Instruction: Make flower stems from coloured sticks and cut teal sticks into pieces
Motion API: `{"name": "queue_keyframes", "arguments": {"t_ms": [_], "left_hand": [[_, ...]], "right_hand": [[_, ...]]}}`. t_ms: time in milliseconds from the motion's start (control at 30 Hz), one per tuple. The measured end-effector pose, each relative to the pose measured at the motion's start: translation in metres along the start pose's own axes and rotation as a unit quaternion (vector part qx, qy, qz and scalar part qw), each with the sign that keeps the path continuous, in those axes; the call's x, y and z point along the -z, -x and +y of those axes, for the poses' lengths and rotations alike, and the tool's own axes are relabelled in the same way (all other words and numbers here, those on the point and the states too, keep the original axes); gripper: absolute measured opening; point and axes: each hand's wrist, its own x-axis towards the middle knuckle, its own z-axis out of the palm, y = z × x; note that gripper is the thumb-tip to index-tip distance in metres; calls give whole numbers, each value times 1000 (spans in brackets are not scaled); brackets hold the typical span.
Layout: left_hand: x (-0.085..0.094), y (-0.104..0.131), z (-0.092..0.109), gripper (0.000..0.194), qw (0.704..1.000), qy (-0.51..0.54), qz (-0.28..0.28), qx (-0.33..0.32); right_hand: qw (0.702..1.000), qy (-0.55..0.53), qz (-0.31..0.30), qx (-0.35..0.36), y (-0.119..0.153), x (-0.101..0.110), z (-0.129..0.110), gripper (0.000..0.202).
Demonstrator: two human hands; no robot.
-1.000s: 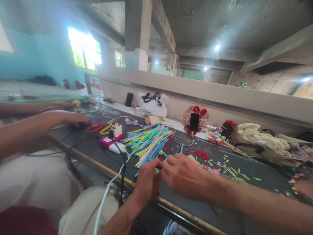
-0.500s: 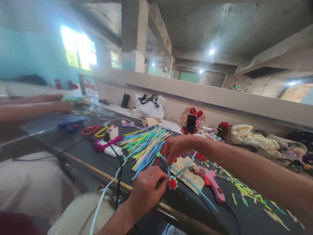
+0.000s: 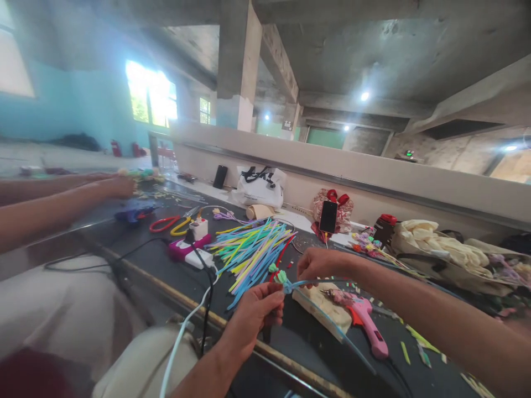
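My left hand (image 3: 256, 312) pinches a small pipe-cleaner flower (image 3: 282, 277) between thumb and fingertips. Pale green tufts show on it, and blue pipe cleaners (image 3: 296, 285) are looped at its base. Just right of it, my right hand (image 3: 314, 265) has its fingers closed on one blue strand. Another blue strand (image 3: 334, 325) hangs down to the right, over a tan block (image 3: 321, 309). Resting by that block is a pink glue gun (image 3: 365, 318). Behind my hands lies a heap of colourful pipe cleaners (image 3: 253, 249).
A power strip (image 3: 191, 251) with cables sits left of the heap, near scissors with red and yellow handles (image 3: 179, 225). A phone (image 3: 328, 216) leans on a patterned bundle. Cut scraps (image 3: 405, 352) lie at right. At far left, another person's hands (image 3: 120, 185) work beside a blue glue gun (image 3: 135, 214).
The flower has turned, so its red centre no longer shows. My right hand has come down and drawn a blue strand to the right. The view has shifted slightly.
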Motion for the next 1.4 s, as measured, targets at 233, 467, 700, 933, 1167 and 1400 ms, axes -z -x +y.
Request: {"name": "queue_keyframes", "arguments": {"t_ms": [233,467,700,933,1167,1400], "left_hand": [[3,3,2,15,999,-35,14,4],[3,5,7,16,1000,-18,12,19],[2,7,10,13,991,-100,54,-77],[5,9,12,9,880,-375,155,-248],[17,10,35,46,970,-66,96,-212],[6,10,18,30,975,98,85,-178]], "right_hand": [[999,-16,-29,27,2,0,-10,19],[990,-1,-39,138,6,-11,-21,17],[988,-90,53,112,4,-30,-17,14],[975,-154,144,68,4,-54,-12,14],[909,-283,273,136,9,-46,-20,17],[858,-317,355,192,4,-61,-39,22]]}}
